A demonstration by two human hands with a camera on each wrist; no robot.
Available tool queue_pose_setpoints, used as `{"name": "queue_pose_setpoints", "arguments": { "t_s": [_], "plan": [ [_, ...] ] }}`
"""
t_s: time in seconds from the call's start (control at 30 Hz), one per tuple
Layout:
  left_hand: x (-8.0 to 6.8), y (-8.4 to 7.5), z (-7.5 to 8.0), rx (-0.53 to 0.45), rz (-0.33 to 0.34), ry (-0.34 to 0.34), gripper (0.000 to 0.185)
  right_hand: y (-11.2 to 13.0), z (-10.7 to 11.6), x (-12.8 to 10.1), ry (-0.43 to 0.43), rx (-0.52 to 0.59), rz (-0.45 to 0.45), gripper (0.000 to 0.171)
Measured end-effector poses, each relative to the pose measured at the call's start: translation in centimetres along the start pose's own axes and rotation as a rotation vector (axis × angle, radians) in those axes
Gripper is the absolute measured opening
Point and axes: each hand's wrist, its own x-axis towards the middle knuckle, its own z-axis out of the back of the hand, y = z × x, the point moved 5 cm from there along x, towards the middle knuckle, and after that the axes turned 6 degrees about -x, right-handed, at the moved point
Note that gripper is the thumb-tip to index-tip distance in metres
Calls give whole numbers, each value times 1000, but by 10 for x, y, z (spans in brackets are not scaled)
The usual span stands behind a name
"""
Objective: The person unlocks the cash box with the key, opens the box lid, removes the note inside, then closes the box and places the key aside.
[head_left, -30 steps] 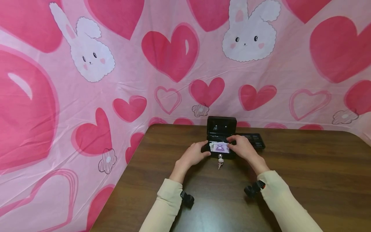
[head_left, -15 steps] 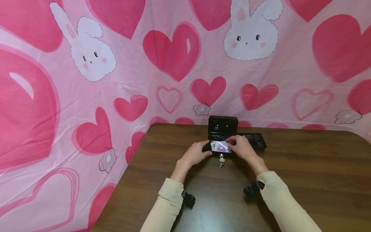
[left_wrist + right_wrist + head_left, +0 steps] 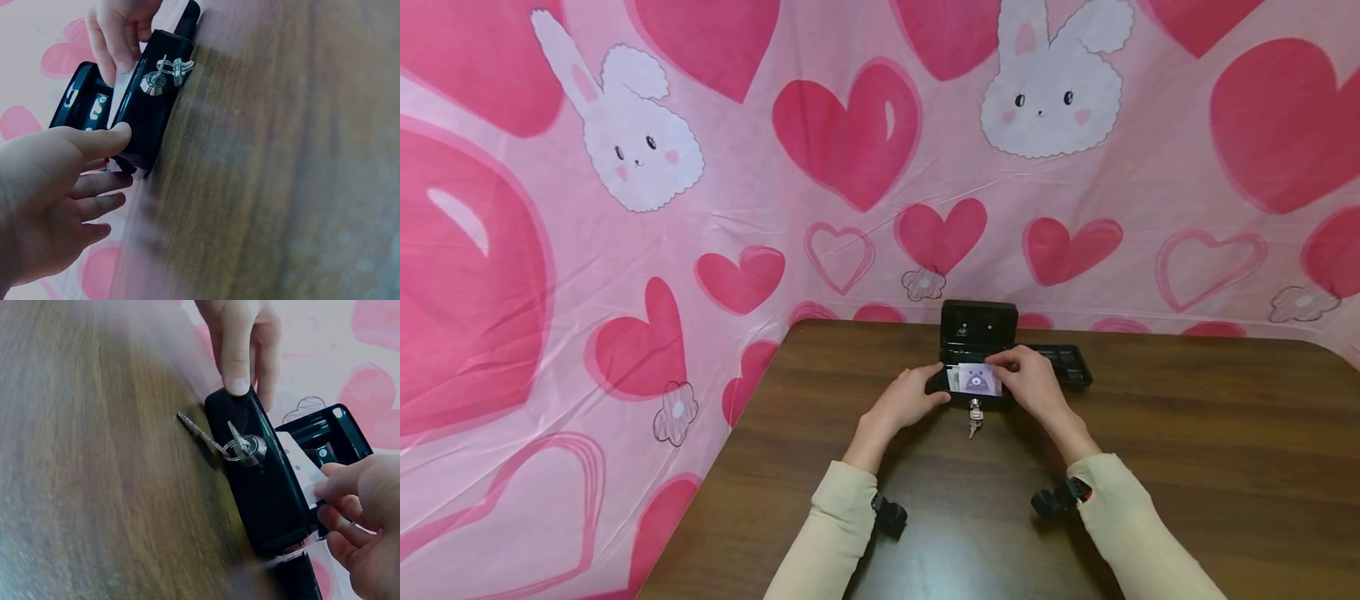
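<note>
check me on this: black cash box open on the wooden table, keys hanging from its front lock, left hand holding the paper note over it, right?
Not quite: the right hand holds the paper note, as the head view shows. The left hand only steadies the black cash box. The open lid and the keys are right.

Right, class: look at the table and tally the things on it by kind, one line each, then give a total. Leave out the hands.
Black cash box, lid open: 1
Black tray beside the box: 1
Paper notes at the box: at least 2 show, exact count unclear
Keys at the lock: 2
Total: at least 6
</note>
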Motion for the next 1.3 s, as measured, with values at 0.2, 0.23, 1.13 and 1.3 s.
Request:
{"name": "queue_pose_setpoints", "arguments": {
  "t_s": [0.2, 0.23, 1.13, 1.3],
  "plan": [
    [0, 0, -1, 8, -1, -5, 59, 3, 6, -4, -68, 30, 9, 18],
    [0, 0, -1, 11, -1, -6, 59, 4, 7, -5, -78, 32, 9, 18],
    [1, -2, -2, 38, -29, -16, 59, -3, 59, -24, -272, 143, 15, 20],
    [1, -1, -1, 31, -23, -18, 59, -6, 66, -25, -257, 170, 1, 22]
  ]
}}
